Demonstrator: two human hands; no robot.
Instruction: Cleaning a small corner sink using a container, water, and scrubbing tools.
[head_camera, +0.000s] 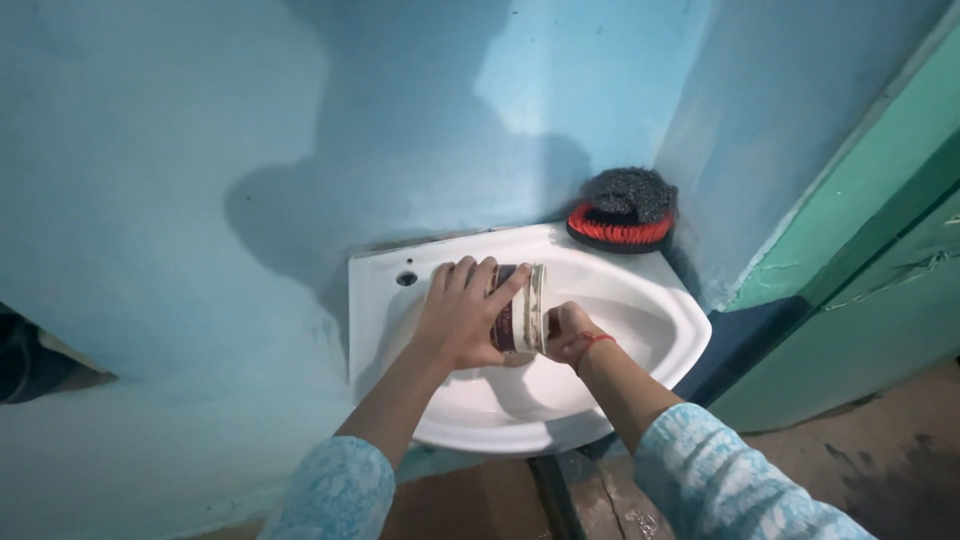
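Hands meet over the white corner sink (660, 330), and both of them are yours. Your left hand (462, 315) wraps around a small cup (522, 308), brown and cream in colour, fingers curled over its top and side so it lies tipped sideways above the basin, its open end turned to your right. Your right hand (567, 332) is bunched up against that open end, fingers tucked at or inside the rim; what they hold, if anything, you cannot tell from here. A red thread (592, 343) circles that wrist. Both your arms wear pale blue patterned sleeves (720, 480). On the sink's back right corner, against the blue wall (200, 150), sits a round red-bristled brush (620, 228) with a dark grey scouring pad (630, 194) on top of it, well apart from the cup. A tap hole (406, 278) shows on the rim just beside your left fingers
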